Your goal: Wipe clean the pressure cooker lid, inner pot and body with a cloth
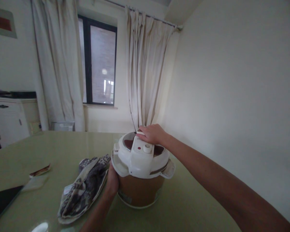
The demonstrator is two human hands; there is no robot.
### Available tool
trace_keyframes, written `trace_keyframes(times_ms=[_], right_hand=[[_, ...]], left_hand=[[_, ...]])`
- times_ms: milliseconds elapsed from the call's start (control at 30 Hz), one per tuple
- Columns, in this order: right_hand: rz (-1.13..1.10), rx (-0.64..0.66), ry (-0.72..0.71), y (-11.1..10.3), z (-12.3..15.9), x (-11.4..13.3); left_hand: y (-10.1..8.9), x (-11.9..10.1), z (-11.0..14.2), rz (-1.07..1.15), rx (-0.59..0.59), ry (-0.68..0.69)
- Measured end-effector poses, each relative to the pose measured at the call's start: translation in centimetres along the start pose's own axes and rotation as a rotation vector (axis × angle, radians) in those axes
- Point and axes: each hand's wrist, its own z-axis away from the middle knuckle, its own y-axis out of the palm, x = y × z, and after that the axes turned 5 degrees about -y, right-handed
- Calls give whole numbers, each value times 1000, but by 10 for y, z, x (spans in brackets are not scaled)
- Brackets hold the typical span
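Observation:
An electric pressure cooker [141, 191] stands upright on the table, with a brown body and a white rim. Its white lid [140, 162] is on top, bearing a round knob and a small red dot. My right hand [152, 133] is closed around the lid's top handle, reaching in from the right. Low on the cooker's left side, my left hand [113, 180] grips it under the side handle; most of its fingers are hidden behind the body. Just left of that hand lies a folded grey-and-white patterned cloth [87, 187].
The greenish table [70, 145] also bears a dark flat object [4, 201] at the left edge, a small brown-and-white piece [40, 170] and a white round item [40, 227] near the front. A white cabinet [9, 119] stands back left. Curtains [147, 71] and walls lie behind.

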Motion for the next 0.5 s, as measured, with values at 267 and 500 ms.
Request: trace_keyframes(times_ms=[267,500], right_hand=[[-35,-1,92,-1,2,9],[-69,-23,20,1,2,0]], left_hand=[[-5,0,-3,-50,21,80],[-15,8,-7,-97,32,65]])
